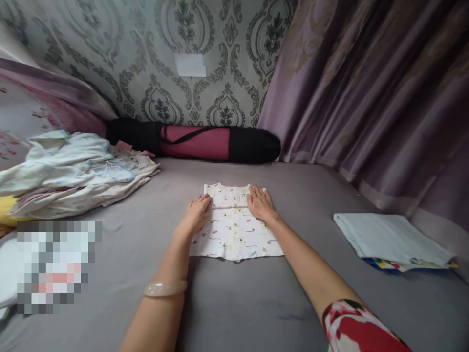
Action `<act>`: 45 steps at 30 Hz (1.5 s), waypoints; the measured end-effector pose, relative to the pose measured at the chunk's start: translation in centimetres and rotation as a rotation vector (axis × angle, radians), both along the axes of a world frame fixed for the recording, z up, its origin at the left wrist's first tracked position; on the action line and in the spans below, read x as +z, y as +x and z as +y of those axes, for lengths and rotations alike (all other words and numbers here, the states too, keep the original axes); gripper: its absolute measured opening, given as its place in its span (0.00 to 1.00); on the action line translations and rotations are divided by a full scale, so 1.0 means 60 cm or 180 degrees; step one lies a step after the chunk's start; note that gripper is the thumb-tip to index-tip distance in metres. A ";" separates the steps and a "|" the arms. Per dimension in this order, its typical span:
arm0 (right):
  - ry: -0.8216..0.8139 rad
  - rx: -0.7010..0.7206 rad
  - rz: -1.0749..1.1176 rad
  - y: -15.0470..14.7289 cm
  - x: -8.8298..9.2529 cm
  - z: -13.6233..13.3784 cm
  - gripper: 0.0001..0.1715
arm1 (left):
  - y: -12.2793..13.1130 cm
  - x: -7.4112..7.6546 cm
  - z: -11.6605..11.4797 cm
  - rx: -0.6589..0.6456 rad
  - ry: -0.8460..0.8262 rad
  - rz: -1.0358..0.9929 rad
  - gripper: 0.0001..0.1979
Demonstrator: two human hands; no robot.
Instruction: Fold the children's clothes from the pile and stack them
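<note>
A small white garment (234,232) with a scattered print lies flat on the grey sheet, its upper part forming a band across the top. My left hand (199,211) rests on the garment's upper left edge, fingers laid forward and nothing gripped. On the upper right corner lies my right hand (260,201), palm down with its fingers spread. Both hands touch the cloth from above. A pale bangle (165,288) circles my left forearm.
Rumpled light clothes (73,166) are piled at the left, with a blurred patch (58,269) below. Folded pale cloth (392,237) sits at the right over something colourful. A black and maroon long bag (198,143) lies along the patterned wall. Purple curtains (359,83) hang at the right.
</note>
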State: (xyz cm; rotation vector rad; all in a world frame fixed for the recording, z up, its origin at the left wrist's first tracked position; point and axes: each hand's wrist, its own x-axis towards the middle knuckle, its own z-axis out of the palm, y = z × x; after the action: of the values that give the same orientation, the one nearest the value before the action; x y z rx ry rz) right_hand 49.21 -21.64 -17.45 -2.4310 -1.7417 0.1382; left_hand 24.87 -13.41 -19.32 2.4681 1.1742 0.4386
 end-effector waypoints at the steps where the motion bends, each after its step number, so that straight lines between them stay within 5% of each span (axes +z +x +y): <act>1: 0.0014 -0.0006 -0.0043 -0.002 -0.006 -0.002 0.34 | 0.000 0.002 0.000 0.0001 -0.0030 0.0063 0.20; 6: 0.0187 -0.0019 -0.0086 -0.008 -0.019 -0.003 0.34 | 0.003 0.014 -0.005 0.0085 -0.0129 0.0300 0.21; 12: 0.0057 0.0229 0.0564 0.015 0.004 -0.012 0.35 | 0.011 0.017 -0.029 0.0176 0.0035 0.0698 0.26; 20: -0.0022 0.1066 0.0368 -0.028 0.011 -0.128 0.38 | 0.013 0.016 -0.039 0.0171 0.0286 0.0910 0.28; 27: -0.0222 0.1315 0.0264 -0.078 0.019 -0.202 0.35 | 0.008 0.024 -0.056 0.0226 0.0794 0.0725 0.27; 31: -0.0251 0.1741 0.0576 -0.099 0.043 -0.265 0.32 | -0.010 0.039 -0.096 -0.0640 0.1191 0.0517 0.21; 35: -0.0343 0.2132 0.0926 -0.108 0.066 -0.323 0.30 | -0.038 0.064 -0.156 -0.1820 0.0711 0.0270 0.15; 40: 0.0005 0.2452 0.1263 -0.081 0.080 -0.340 0.21 | -0.070 0.094 -0.216 -0.2221 0.0444 0.0308 0.16; 45: 0.0645 0.1827 0.0472 -0.019 0.059 -0.334 0.15 | -0.099 0.084 -0.216 -0.1927 0.0585 0.0355 0.17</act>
State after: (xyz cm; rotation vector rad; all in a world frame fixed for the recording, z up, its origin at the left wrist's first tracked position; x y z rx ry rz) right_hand 48.05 -41.70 -13.90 -1.6835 -2.2032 0.1860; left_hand 18.96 -26.34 -14.30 2.8647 0.3823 0.2398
